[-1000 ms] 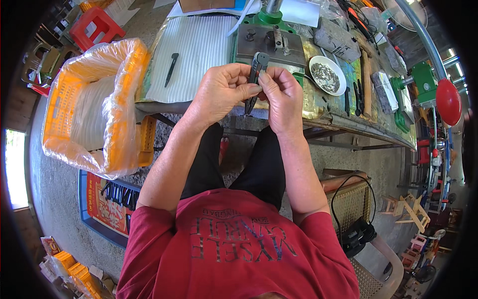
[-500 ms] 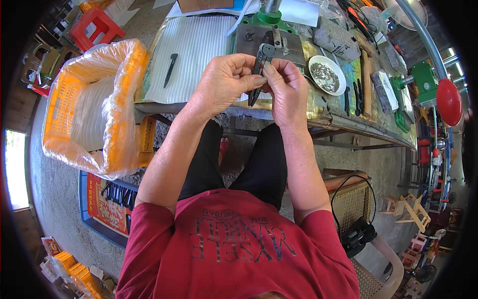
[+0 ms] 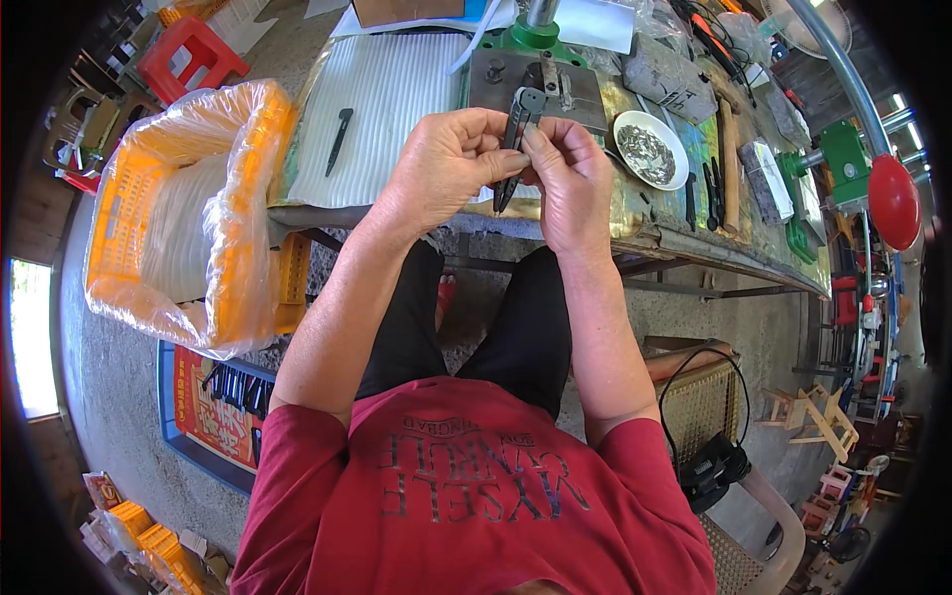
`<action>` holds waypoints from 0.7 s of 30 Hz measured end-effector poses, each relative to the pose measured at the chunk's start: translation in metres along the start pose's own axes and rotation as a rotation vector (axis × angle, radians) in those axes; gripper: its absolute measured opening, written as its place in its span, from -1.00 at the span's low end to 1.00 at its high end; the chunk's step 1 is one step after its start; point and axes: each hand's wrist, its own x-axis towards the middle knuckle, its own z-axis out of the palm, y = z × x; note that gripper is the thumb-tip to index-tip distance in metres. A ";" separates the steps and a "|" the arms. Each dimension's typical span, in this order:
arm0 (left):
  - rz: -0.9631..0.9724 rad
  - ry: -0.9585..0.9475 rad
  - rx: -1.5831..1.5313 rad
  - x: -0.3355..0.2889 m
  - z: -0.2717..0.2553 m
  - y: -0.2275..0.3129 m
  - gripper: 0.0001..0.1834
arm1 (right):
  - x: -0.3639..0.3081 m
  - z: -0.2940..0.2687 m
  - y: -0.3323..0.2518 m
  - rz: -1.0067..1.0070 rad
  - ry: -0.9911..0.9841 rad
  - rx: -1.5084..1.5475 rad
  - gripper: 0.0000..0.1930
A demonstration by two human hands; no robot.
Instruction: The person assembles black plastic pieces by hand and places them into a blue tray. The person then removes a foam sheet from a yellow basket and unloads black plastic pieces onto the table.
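Above the table's near edge, my left hand (image 3: 443, 171) and my right hand (image 3: 573, 183) meet around a slim black tool (image 3: 518, 117) with a rounded head and a pointed tip, much like a drawing compass. It stands nearly upright, tip down. My left thumb and fingers pinch its middle from one side. On the other side my right thumb and fingertips press together against it; whether they hold some small part is hidden. Behind the tool lies the dark metal base plate (image 3: 484, 91) of a green press (image 3: 535, 37). A similar black piece (image 3: 340, 142) rests on a white ribbed foam sheet (image 3: 397, 74).
A white dish (image 3: 677, 149) of small metal pins sits right of my hands, beside black-handled tools (image 3: 710, 193) and a hammer (image 3: 731, 169). At left stands a plastic-lined yellow crate (image 3: 119, 238); below it, a blue tray (image 3: 183, 446) holds black pieces. A red-knobbed lever (image 3: 894, 203) reaches in at right.
Almost nothing differs; both hands keep their pinch on the black tool, and its tip sits very slightly further left.
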 end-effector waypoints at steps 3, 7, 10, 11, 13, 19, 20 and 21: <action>-0.006 0.001 -0.011 -0.001 0.000 0.002 -0.68 | 0.000 0.000 0.001 -0.001 -0.007 0.000 -0.90; -0.012 0.003 -0.009 0.000 0.000 0.000 -0.67 | 0.001 0.000 0.001 -0.007 -0.010 0.000 -0.90; -0.020 0.010 0.010 0.000 0.000 0.002 -0.67 | 0.001 0.000 0.001 -0.006 -0.003 -0.001 -0.90; -0.020 0.009 0.010 0.000 0.001 0.002 -0.67 | 0.001 0.000 0.000 -0.006 -0.003 -0.001 -0.90; -0.036 0.016 0.003 -0.001 0.001 0.003 -0.67 | 0.001 0.000 0.002 -0.010 -0.005 -0.029 -0.90; -0.013 0.000 0.015 0.000 -0.001 0.001 -0.66 | 0.001 0.000 0.002 -0.020 -0.001 -0.016 -0.90; -0.014 0.002 0.015 0.000 -0.001 0.001 -0.66 | 0.001 0.000 0.002 -0.019 -0.002 -0.015 -0.90; -0.016 0.006 0.008 0.001 0.000 0.001 -0.66 | 0.001 -0.001 0.002 -0.018 0.002 -0.019 -0.90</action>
